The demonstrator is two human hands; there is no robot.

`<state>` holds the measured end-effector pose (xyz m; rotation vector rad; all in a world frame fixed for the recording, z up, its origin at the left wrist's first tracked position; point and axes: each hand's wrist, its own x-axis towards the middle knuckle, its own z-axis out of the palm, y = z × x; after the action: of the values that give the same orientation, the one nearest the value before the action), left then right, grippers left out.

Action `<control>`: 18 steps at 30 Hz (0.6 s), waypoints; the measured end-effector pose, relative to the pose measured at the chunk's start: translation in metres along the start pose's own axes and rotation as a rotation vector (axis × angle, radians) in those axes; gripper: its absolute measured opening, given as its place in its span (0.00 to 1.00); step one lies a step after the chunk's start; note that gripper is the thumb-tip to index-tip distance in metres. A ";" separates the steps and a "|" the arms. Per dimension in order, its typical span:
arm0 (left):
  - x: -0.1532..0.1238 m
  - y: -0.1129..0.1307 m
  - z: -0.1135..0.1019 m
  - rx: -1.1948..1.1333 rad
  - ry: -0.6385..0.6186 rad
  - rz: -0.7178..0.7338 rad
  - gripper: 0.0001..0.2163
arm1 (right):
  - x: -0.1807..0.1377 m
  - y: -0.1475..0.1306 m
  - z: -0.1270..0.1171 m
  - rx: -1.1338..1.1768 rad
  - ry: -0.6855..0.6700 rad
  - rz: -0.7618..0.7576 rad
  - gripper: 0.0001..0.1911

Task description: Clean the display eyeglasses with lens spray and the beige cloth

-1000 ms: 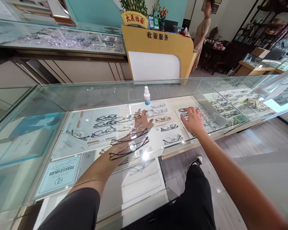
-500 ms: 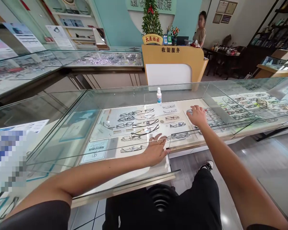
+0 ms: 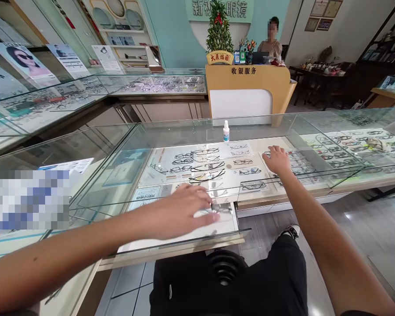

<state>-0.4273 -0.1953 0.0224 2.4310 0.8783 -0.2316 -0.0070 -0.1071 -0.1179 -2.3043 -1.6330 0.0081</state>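
Note:
My left hand (image 3: pixel 184 211) reaches over the pulled-out white drawer (image 3: pixel 177 237) of the glass counter, fingers stretched and the thumb apart. Just beyond its fingertips and thumb lies a pair of eyeglasses (image 3: pixel 222 209), partly hidden; I cannot tell whether the fingers touch it. My right hand (image 3: pixel 277 159) is at the right side of the display, fingers spread and slightly bent, above rows of eyeglasses (image 3: pixel 299 161). Between the hands, several eyeglass frames (image 3: pixel 206 167) lie on the white display board. A white spray bottle (image 3: pixel 226 131) stands upright behind them.
Glass edges (image 3: pixel 191 199) cross close to both arms. More eyeglasses (image 3: pixel 345 142) fill the case at the right. Printed sign sheets (image 3: pixel 69 166) stand at the left. A cashier desk (image 3: pixel 250 74) with a plant is at the back, a person (image 3: pixel 270 46) behind it.
My left hand has moved left and nearer to me, uncovering eyeglasses in the drawer. My right hand keeps nearly the same place over the display. The camera view has turned slightly left.

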 end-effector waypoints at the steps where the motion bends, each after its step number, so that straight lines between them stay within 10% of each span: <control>1: 0.002 -0.004 -0.015 0.033 0.063 -0.012 0.24 | 0.000 0.000 0.000 0.000 0.003 -0.003 0.37; 8: 0.082 -0.074 -0.078 0.229 0.466 -0.060 0.34 | 0.000 0.000 -0.001 0.002 0.006 -0.002 0.36; 18: 0.169 -0.156 -0.056 0.290 0.472 -0.138 0.38 | 0.003 0.003 0.001 -0.006 0.027 -0.003 0.35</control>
<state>-0.3970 0.0263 -0.0539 2.7499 1.2951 0.1899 -0.0033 -0.1048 -0.1186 -2.2963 -1.6257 -0.0285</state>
